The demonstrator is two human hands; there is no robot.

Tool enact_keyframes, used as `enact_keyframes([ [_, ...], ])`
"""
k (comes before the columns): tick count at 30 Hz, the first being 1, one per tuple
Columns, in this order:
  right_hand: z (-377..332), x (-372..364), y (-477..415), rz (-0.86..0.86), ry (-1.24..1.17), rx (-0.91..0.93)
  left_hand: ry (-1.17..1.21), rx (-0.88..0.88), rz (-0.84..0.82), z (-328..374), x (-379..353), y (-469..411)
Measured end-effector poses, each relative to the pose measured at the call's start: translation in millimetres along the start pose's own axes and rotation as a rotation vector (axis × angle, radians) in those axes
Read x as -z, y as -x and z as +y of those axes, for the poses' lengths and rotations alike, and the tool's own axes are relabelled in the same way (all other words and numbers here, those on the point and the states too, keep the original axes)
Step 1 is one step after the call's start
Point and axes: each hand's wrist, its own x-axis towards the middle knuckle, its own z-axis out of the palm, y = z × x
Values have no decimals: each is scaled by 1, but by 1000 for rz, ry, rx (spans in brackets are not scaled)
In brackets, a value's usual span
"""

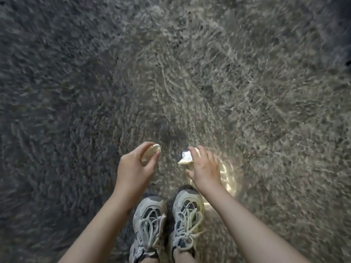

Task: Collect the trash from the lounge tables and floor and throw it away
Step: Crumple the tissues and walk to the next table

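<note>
The grey shaggy carpet [76,73] fills almost all of the view, and apart from the two pieces near the hands I see no other trash on it. No surface and no bin are in view, so I judge the task is somewhere in the middle: the collecting from the floor is going on, and the throwing away is not yet done. How many pieces remain elsewhere, the picture cannot say.

At 6 o'clock stand two pale laced shoes [149,224]. Just above them, at about 11 o'clock from the shoes, the left hand [133,168] is curled, and its thumb and fingers pinch a small pale round disc [152,151], so one piece is already collected. At 1 o'clock from the shoes the right hand [206,168] is spread with nearly straight fingers over a wrapper [185,158]. The wrapper lies between its index finger and thumb, at 9 o'clock from the palm; whether it is already gripped or only touched, I cannot tell.

The wrapper is white and silvery, crumpled, with a yellowish lower corner; it looks light and thin. The disc is flat and cream-coloured
</note>
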Motion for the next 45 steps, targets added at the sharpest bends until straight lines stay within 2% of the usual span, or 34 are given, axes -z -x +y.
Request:
enact_keyframes([
  [4,19,-55,-36,20,124,6,-6,30,-27,-44,-41,-25],
  [7,27,-74,-47,76,125,-7,-35,38,-46,-58,-56,-32],
  [12,20,-44,-38,140,-27,-28,-49,25,-83,-36,-45,-26],
  [16,-9,41,3,241,-191,6,-54,-28,-75,29,1,-9],
  [22,-53,236,87,465,-343,85,-19,-214,-53,195,110,19],
  [27,-84,405,148,682,-310,122,64,-386,-115,344,204,40],
  [32,-98,530,217,920,-254,39,97,-619,-189,468,269,81],
  [39,-87,618,313,1150,-256,-10,186,-815,-399,584,299,164],
  [45,-66,651,394,1271,-324,-8,188,-893,-640,632,298,235],
])
